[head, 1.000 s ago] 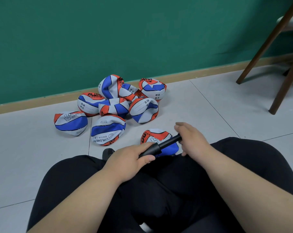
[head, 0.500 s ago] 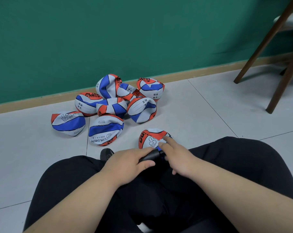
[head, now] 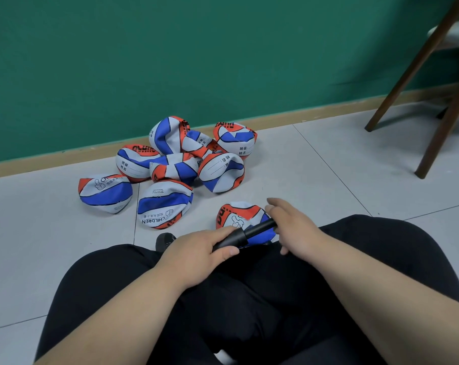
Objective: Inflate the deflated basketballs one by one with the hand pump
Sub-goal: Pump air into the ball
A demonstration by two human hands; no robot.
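Head view: left grip [head: 196,255] wraps the pump [head: 249,232] barrel. Right grip [head: 294,227] closes on the rod's far end; the handle itself is hidden under the palm. Half a second ago the rod was pushed right in and the hands nearly met. Now it is drawn out again, hands apart. That reads as one stroke finished and the next push ready, so pumping is underway.

The ball [head: 236,216] lies on the floor [head: 315,180] just past the knees, behind the pump. It is still crumpled, so probably early going.

The pump's long axis runs near-left to far-right, roughly level, rod end to the right. The needle end is hidden under the left grip; can't tell if it sits in the ball. The pile [head: 175,164] of flat ones waits by the wall [head: 144,61], well apart.
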